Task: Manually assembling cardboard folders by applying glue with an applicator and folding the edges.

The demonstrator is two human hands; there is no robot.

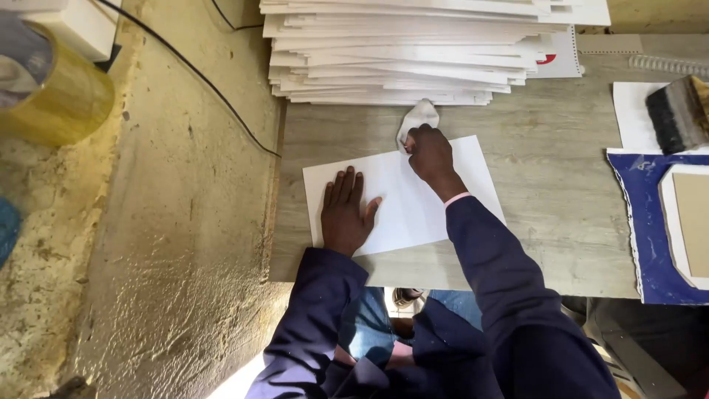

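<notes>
A white sheet (413,196) lies flat on the grey wooden table (546,199) in front of me. My left hand (344,214) rests palm down on the sheet's left part, fingers spread. My right hand (430,153) is closed around a small white cloth (418,118) at the sheet's far edge. Both arms wear dark blue sleeves.
A tall pile of white sheets (413,52) stands just beyond the sheet. At right lie a blue-edged board (650,222) and a brush (678,112). A roll of yellowish tape (52,89) and a black cable (199,77) lie on the rough surface to the left.
</notes>
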